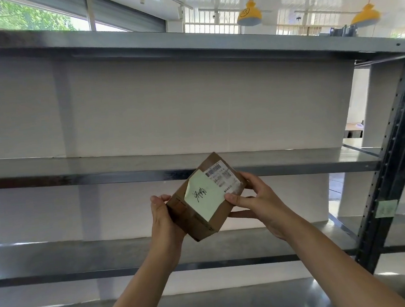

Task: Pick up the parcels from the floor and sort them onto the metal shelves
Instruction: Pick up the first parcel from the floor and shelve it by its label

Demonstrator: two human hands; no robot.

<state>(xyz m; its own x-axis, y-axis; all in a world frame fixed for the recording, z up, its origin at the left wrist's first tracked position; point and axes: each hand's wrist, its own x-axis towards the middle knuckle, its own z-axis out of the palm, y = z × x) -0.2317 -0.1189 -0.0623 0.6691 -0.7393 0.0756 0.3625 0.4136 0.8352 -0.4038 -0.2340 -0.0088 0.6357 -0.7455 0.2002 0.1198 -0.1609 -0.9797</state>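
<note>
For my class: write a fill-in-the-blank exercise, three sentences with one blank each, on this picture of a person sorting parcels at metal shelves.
1. The cardboard parcel is held by ____ hands.
2. The handwritten note stuck on the parcel is pale ____ in colour.
3. The hanging lamps above the top shelf have ____ shades.

Missing words: two (both); yellow; yellow

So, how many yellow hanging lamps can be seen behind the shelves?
2. One yellow dome-shaped hanging lamp is above the top shelf, right of centre. The second yellow hanging lamp is further right, near the dark upright post. Others may be hidden behind the shelving.
</note>
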